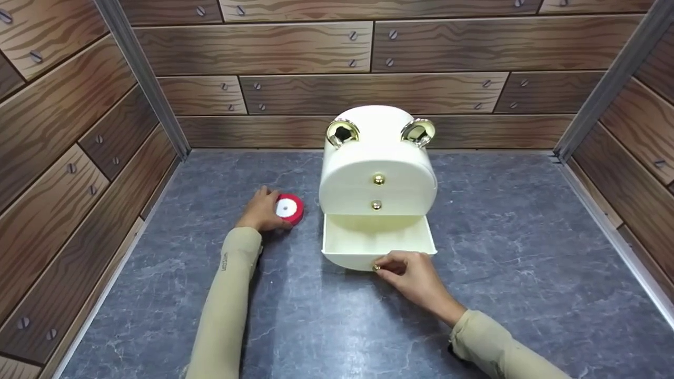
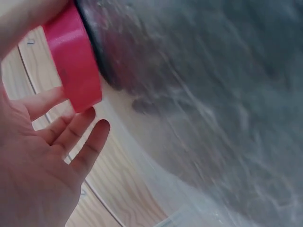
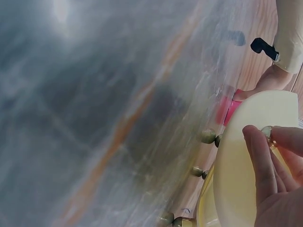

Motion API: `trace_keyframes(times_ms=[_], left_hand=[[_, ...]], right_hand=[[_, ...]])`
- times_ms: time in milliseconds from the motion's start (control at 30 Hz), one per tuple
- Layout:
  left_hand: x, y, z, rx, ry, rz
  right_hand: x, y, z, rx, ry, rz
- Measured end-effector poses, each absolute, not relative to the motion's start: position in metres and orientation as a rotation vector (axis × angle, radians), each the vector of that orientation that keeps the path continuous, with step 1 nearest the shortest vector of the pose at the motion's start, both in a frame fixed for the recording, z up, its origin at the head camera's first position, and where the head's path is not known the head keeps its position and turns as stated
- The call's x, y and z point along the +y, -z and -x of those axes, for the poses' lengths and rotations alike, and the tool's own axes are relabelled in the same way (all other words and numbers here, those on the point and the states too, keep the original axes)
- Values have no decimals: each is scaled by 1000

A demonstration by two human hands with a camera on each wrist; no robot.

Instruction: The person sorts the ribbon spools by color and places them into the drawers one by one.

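A cream storage box point(image 1: 378, 189) with a rounded front stands on the table, its bottom drawer point(image 1: 345, 260) pulled out. Nothing lies inside that drawer. My right hand point(image 1: 416, 279) pinches the drawer's small gold knob point(image 3: 266, 132) between thumb and fingers. Left of the box, my left hand point(image 1: 261, 210) grips a red roll point(image 1: 298, 210) with a white round centre, thumb on the near side and fingers on the far side. In the left wrist view the red roll point(image 2: 75, 61) stands against the table, and some fingertips reach its edge.
Two shiny gold rings point(image 1: 342, 132) stick up from the box's top like ears. Two more gold knobs point(image 1: 378, 179) sit on its upper front. Wood-patterned walls point(image 1: 305, 47) enclose the grey marbled table point(image 1: 505, 263) at the back and both sides.
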State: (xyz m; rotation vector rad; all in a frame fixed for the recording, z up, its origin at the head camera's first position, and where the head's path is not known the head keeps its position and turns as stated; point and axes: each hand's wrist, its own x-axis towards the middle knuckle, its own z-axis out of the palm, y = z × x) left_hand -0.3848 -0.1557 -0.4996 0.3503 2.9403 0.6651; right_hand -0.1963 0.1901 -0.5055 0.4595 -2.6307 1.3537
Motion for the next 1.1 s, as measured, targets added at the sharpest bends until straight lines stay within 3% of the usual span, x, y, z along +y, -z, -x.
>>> trace_keyframes(times_ms=[500, 1100], left_hand=[[-160, 487, 373, 2969, -830, -474], [-156, 454, 307, 2960, -1117, -868]], right_hand=[[192, 506, 198, -2618, -1367, -473], [192, 506, 197, -2636, -1379, -465]])
